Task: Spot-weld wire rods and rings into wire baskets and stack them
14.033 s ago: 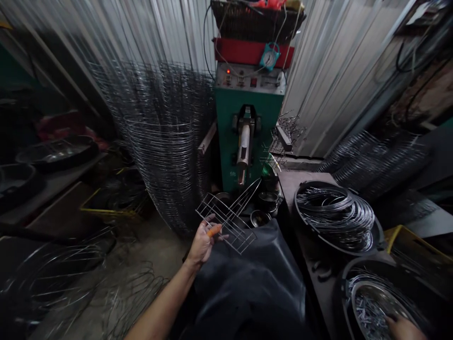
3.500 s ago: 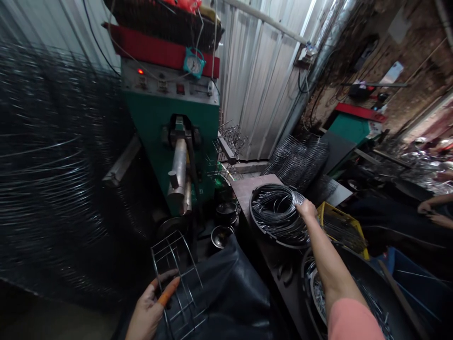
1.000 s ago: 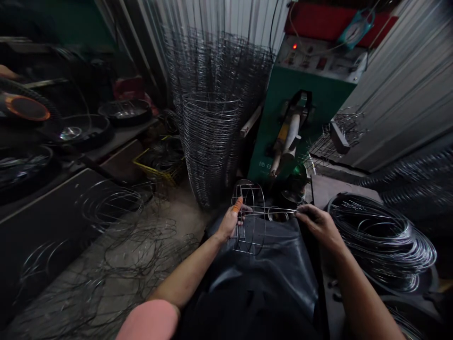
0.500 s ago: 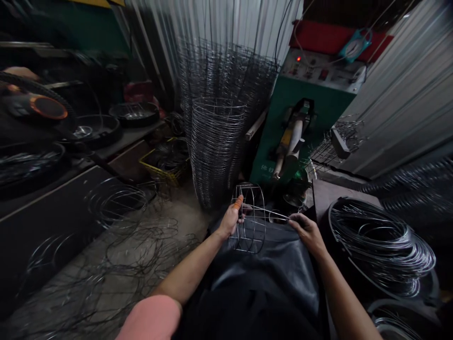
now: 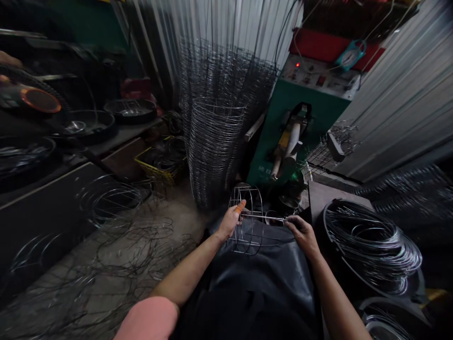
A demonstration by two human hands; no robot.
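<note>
My left hand (image 5: 231, 220), an orange cover on its index finger, grips the rim of a small round wire cage (image 5: 247, 231) held upright over my dark apron (image 5: 262, 283). My right hand (image 5: 300, 231) is closed on a thin wire ring (image 5: 271, 218) that reaches across to the cage and touches it. Both hands are a little in front of the green welding machine (image 5: 300, 127).
A tall stack of finished wire cages (image 5: 214, 146) stands left of the machine. A black tub of wire rings (image 5: 371, 245) sits at my right. Loose wire loops (image 5: 106, 245) litter the floor at left. Dark pans (image 5: 88, 125) line a left bench.
My right hand has slid left along the wire ring toward the cage. The left hand keeps its grip on the cage. The view has shifted slightly.
</note>
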